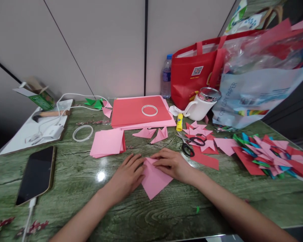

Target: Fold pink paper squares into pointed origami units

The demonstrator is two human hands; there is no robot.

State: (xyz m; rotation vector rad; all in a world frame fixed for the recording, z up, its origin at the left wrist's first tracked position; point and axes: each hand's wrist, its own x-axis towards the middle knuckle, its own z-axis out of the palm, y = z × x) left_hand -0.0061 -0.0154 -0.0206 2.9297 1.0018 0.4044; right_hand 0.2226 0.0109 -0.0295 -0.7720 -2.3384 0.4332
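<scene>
A pink paper square (156,183) lies cornerwise on the table, one point toward me, with a crease or folded part near its top. My left hand (128,174) grips its left edge, the fingers bent together over the upper left side. On the upper right, my right hand (173,164) pinches the same paper, thumb and fingers close to the top corner. What the fingertips cover is hidden. Just beyond lie two folded pink paper pieces (144,132). A stack of pink and red squares (107,143) sits left of them, and black-handled scissors (188,148) rest to the right.
Folded colourful pieces (272,154) are heaped at right. Behind stand a white mug (200,107), a yellow glue stick (179,122), a red bag (192,74) and a water bottle (166,79). Red sheets (131,111) lie at the back. A phone (36,174) with a cable is at left.
</scene>
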